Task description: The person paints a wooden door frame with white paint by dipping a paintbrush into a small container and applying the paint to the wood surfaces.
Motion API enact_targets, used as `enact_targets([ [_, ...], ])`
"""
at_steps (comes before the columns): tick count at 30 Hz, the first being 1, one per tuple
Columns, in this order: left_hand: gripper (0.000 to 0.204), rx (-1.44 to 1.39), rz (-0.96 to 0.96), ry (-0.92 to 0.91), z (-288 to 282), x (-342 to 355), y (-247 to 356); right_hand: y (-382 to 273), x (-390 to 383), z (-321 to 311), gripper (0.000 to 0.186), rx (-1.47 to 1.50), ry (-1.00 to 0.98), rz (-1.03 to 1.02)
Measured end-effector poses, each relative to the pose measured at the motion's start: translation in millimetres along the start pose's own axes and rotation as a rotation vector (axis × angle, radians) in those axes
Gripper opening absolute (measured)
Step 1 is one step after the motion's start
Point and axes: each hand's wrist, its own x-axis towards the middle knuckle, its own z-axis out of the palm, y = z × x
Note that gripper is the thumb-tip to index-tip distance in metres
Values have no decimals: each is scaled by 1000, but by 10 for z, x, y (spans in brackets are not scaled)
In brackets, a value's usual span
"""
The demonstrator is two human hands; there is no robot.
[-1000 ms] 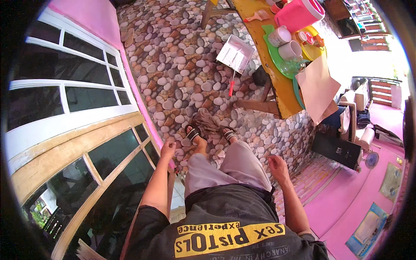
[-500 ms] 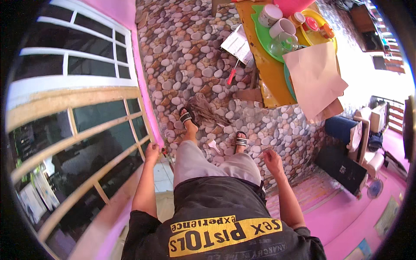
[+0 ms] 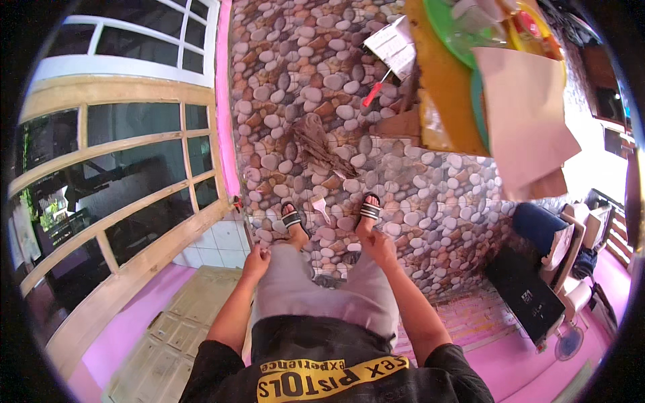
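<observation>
**Pale paintbrush (image 3: 320, 207) on the pebble-print floor (image 3: 282, 101), both hands curled up**

So the brush is lying flat between the two striped sandals (image 3: 291, 216), bristles pointing away from the wearer. Left hand (image 3: 256, 260) is by the left thigh, fingers loosely bent in; right hand (image 3: 378, 246) is over the right leg, fingers bunched together. Honestly can't tell if either is pinching anything. Just past the brush there's a crumpled brown rag (image 3: 322, 148). Further up: a white paint tray (image 3: 393, 50) with a red-handled roller (image 3: 371, 94), right beside a worn yellow tabletop (image 3: 447, 101) carrying a green tray (image 3: 443, 30) and pinkish-tan sheets (image 3: 524, 114). Bare-wood window frame (image 3: 134, 94) on the left.
</observation>
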Motion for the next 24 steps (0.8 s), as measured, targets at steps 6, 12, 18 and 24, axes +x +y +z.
enact_targets([
  [6, 27, 121, 84, 245, 435, 134, -366, 394, 813, 1968, 25, -161, -119, -19],
  [12, 19, -44, 101, 505, 316, 529, -794, 849, 1797, 3662, 44, -336, -315, 220],
  [18, 15, -128, 175, 665, 359, 1223, -1048, 1100, 2222, 4403, 50, -533, -422, -9],
  [24, 10, -238, 419, 760, 488, 2171, -980, 1416, 2409, 4656, 30, -558, -448, -398],
])
